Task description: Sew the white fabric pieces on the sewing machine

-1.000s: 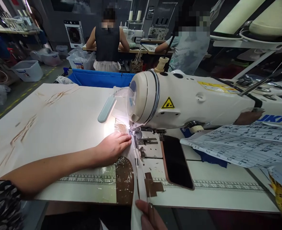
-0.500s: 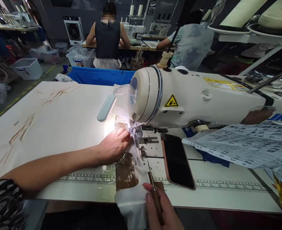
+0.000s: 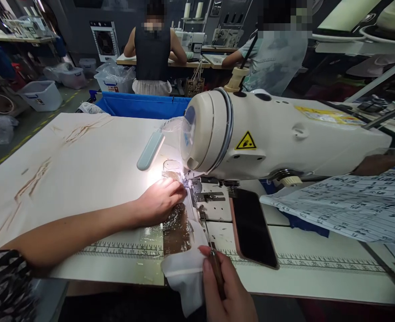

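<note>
Head view. Presses with left hand (image 3: 160,202) on white fabric strip (image 3: 185,273), laid from presser foot (image 3: 188,182) of sewing machine (image 3: 278,138) to over the near edge of table (image 3: 83,170); fingers curled, tips on the cloth beside the foot; pinching or merely pressing, cannot tell. Grips with right hand (image 3: 227,297) a thin awl (image 3: 216,268), fist closed round its brown handle, metal tip on the strip. Dark phone (image 3: 254,228) just right of the awl.
</note>
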The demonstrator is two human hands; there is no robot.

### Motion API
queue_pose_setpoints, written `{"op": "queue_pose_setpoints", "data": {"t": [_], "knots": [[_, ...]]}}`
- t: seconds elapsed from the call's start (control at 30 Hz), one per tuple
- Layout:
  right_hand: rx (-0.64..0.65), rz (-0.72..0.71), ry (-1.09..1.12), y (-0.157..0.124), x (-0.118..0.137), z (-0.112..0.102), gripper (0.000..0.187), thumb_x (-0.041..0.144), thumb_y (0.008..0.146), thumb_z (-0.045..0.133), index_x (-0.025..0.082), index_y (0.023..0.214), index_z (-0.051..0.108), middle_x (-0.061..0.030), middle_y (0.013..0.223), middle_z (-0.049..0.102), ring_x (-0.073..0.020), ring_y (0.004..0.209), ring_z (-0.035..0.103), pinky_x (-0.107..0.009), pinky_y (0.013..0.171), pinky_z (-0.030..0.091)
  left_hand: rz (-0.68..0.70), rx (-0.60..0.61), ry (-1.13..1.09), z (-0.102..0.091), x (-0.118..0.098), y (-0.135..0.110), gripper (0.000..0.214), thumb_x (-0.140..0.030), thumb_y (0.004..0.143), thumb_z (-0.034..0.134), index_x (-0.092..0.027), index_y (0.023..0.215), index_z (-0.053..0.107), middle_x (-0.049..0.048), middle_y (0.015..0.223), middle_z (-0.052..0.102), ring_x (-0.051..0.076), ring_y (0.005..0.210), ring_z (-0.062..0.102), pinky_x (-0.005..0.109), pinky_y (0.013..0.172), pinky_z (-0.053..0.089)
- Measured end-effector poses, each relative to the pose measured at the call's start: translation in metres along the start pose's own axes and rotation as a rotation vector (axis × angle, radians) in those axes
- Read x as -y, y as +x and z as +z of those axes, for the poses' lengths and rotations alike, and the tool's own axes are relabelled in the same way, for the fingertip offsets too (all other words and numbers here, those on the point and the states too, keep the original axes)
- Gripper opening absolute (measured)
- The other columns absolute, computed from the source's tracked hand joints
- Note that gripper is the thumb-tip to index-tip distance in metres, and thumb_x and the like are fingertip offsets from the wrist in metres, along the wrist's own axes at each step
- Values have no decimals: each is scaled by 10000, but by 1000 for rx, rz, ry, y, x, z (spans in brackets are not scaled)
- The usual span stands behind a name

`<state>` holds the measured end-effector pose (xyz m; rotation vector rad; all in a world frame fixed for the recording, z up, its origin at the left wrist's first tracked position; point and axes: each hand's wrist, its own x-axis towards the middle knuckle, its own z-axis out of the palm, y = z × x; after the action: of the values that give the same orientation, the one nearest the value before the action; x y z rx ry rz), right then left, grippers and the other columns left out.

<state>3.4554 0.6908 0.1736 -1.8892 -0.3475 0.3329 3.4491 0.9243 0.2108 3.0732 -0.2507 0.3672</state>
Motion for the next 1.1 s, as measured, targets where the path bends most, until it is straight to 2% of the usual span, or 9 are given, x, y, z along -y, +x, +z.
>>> {"op": "queue_pose_setpoints", "data": {"t": [0.13,0.3,0.43,0.53,0.63,0.83,0.93,1.1], "knots": [[5,-50,2,7,-2,5,319,496,916,501,270,1052,682,-30,1072,780,-222,1001,720,-279,849,546,-32,-40,14,-1,1,0,341,-144,993,330,-121,1112,649,141,1047,638,234,904,567,383,743,511],[21,-66,-6,10,-3,6,332,511,928,499,255,1048,673,-54,1067,776,-237,994,709,-311,873,540,32,-15,-68,-4,1,-2,302,-136,985,362,-130,1059,654,112,984,646,206,875,567,352,741,530],[45,-89,-45,17,-3,4,330,498,938,487,263,1071,677,-54,1096,772,-243,1028,702,-321,876,530,44,-26,-27,-4,1,0,318,-155,1000,350,-131,1055,662,111,1000,658,215,873,568,360,730,538],[100,-127,-75,25,2,4,347,499,929,489,254,1067,693,-67,1099,775,-248,980,726,-319,815,551,24,-45,20,-2,3,1,337,-138,991,338,-123,1072,664,116,1025,660,222,880,575,362,725,534],[140,-114,-36,31,10,7,342,484,936,482,241,1071,682,-79,1103,776,-236,958,738,-296,772,548,5,-58,44,0,5,1,328,-113,968,353,-114,1099,654,123,1049,656,226,898,580,366,746,536],[148,-66,30,35,19,10,329,490,926,507,233,1036,680,-82,1097,770,-241,1017,724,-305,844,550,0,-108,-17,-2,2,-2,306,-128,950,375,-119,1096,644,125,1032,659,221,885,575,372,744,543],[146,-57,35,36,19,10,325,478,918,515,235,1038,694,-80,1099,770,-245,1048,717,-306,854,551,40,-65,-72,-5,0,-2,297,-114,931,385,-138,1085,639,120,1031,663,212,900,574,366,762,550],[164,-36,27,38,19,10,361,513,905,514,237,1047,698,-62,1094,775,-240,991,722,-325,896,545,70,6,-42,-3,-2,-2,298,-145,956,374,-138,1039,660,134,1029,670,231,915,578,406,795,557]]}}
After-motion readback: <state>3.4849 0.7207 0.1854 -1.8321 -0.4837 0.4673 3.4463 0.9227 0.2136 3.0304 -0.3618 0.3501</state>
